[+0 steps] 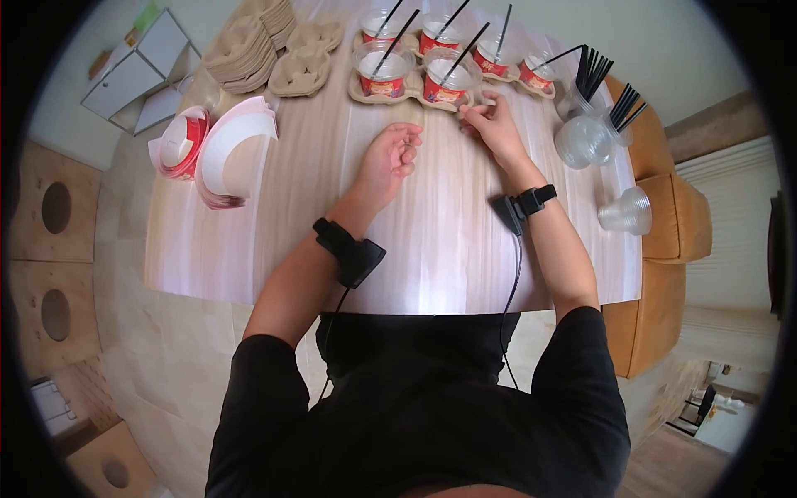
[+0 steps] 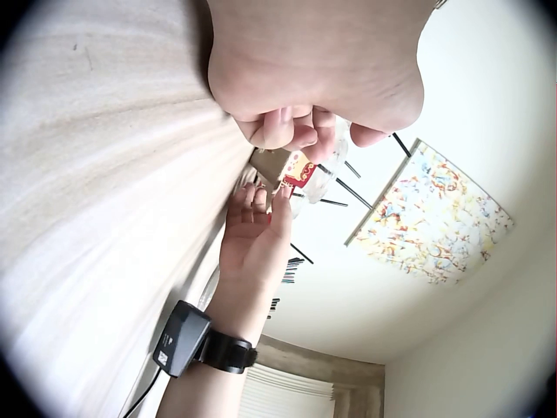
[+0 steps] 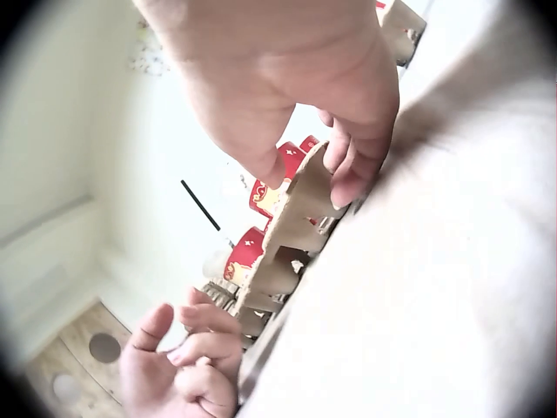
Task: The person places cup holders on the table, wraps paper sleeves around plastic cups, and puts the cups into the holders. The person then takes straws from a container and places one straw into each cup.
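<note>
Cardboard cup carriers stand at the far side of the table, with red paper cups under clear domed lids, black straws in them. At the front right corner of the nearest cup carrier [image 1: 404,94] is my right hand [image 1: 496,133], thumb and fingers apart. In the right wrist view the thumb reaches over the carrier's rim in front of a red cup [image 3: 244,255], while the fingers [image 3: 348,178] hang along its outer side, low by the table. My left hand [image 1: 388,163] hovers short of the carrier, fingers loosely curled, holding nothing.
Stacked empty carriers [image 1: 241,54] stand at the back left, with red-and-white paper cups [image 1: 183,143] and a fan of paper sleeves [image 1: 217,162] nearer me. On the right are black straws [image 1: 591,76] in clear cups, clear domed lids [image 1: 584,141] and stacked clear cups [image 1: 627,212].
</note>
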Demonstrator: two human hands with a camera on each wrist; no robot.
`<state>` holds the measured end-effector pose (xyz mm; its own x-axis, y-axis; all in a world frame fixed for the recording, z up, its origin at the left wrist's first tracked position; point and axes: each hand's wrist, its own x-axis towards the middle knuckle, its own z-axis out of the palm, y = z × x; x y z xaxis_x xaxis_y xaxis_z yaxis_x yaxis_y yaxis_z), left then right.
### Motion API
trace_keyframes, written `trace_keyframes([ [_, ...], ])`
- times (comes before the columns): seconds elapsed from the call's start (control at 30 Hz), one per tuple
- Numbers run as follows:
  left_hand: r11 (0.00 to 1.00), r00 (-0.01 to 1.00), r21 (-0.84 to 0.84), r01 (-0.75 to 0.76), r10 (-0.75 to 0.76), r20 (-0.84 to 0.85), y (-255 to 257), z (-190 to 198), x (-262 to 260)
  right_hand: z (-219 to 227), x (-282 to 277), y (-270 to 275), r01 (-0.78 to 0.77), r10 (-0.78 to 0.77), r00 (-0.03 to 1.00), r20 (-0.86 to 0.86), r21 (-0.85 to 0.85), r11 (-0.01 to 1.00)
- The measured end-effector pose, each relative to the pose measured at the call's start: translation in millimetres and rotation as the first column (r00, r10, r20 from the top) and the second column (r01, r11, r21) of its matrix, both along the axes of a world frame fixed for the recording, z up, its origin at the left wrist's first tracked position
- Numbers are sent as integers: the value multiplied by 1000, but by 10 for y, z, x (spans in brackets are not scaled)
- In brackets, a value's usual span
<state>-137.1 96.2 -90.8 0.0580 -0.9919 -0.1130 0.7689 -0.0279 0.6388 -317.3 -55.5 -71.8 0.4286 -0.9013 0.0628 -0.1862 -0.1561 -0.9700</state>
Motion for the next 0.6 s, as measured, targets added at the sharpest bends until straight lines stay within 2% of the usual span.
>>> trace_keyframes([
  [0.03, 1000, 1000, 0, 12, -12, 8, -3, 5, -5, 6, 0, 13, -80, 39, 985, 168, 244, 966],
  [0.17, 1000, 1000, -9, 20, -20, -15, 3, 0, 3, 26, 119, 18, -93, 0, 963, 268, 335, 938],
  [0.23, 999, 999, -18, 29, -30, -21, 10, 24, -2, 48, 153, -1, -200, 7, 939, 344, 529, 825],
  [0.4, 1000, 1000, -12, 20, -20, -6, 18, 65, -49, 26, 245, 35, -227, -55, 898, 437, 566, 793],
  [0.53, 998, 998, -49, 40, -42, -39, -16, -2, -16, -31, 286, 13, -190, -147, 871, 470, 597, 780],
  [0.6, 997, 998, -63, 50, -53, -36, -11, -10, -8, -41, 295, -7, -331, -118, 815, 568, 622, 709],
])
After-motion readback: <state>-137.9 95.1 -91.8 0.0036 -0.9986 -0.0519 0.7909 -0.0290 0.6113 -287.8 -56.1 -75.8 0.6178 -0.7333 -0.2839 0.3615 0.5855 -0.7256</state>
